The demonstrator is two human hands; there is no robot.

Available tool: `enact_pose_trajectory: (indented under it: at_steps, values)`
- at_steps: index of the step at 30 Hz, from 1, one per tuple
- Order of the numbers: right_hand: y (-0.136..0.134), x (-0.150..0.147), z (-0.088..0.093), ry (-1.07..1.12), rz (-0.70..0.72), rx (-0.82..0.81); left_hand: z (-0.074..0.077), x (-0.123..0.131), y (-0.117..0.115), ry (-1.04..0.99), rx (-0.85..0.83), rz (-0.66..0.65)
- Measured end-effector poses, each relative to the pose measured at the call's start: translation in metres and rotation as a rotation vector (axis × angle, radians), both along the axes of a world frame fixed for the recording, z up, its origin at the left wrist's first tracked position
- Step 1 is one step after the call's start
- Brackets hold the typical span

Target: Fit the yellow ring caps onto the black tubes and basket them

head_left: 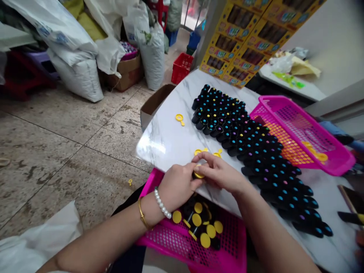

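Observation:
My left hand (178, 185), with a pearl bracelet and a gold bangle at the wrist, is closed around a small black piece with a round yellow cap (199, 173). From the other side my right hand (220, 170) pinches the same piece, thumb on the yellow cap. Fingers hide most of its black part. Below both hands, a pink basket (167, 242) holds several black pieces with yellow caps (196, 220). Just beyond the fingers lie yellow ring-shaped parts with tabs (218, 152) on the white table (159, 146). Another yellow ring part (179, 119) is farther off.
Rows of black cylinders with coloured dots (227, 117) cover the table's right part. Beside them stands a pink basket (327, 151) with yellow parts. Yellow display boxes (236, 41) are stacked behind. White sacks (76, 72), cartons and a red basket (182, 67) stand on the floor.

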State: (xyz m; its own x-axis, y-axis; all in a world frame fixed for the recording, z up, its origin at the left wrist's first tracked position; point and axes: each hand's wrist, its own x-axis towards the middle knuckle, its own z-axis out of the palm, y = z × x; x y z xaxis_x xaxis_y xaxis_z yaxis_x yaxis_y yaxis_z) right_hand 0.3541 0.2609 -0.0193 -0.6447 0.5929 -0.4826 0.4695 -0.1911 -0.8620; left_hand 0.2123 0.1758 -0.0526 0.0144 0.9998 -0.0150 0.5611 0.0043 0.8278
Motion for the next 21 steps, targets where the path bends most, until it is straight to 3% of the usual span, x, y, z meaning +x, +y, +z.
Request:
enact_pose_trajectory:
  at_steps: [5,11,14,17,19,21]
  values:
    - [-0.001,0.015,-0.005,0.049,0.043,-0.068,0.0,-0.002,0.0,0.034,0.009,-0.03]
    - [-0.016,0.003,0.003,-0.064,0.006,0.153,-0.002,0.0,-0.001,0.136,0.002,0.0]
    - [-0.029,0.001,0.002,-0.021,-0.078,0.191,-0.003,-0.001,-0.004,0.098,0.01,-0.021]
    - [-0.049,0.014,-0.009,0.116,-0.255,0.207,-0.003,-0.013,-0.01,-0.085,0.029,-0.186]
    - [-0.065,0.027,-0.02,0.122,-0.286,0.24,-0.002,-0.027,-0.009,-0.183,0.025,-0.289]
    - [-0.083,0.038,-0.032,0.088,-0.222,0.251,0.002,-0.043,0.0,-0.186,0.065,-0.235]
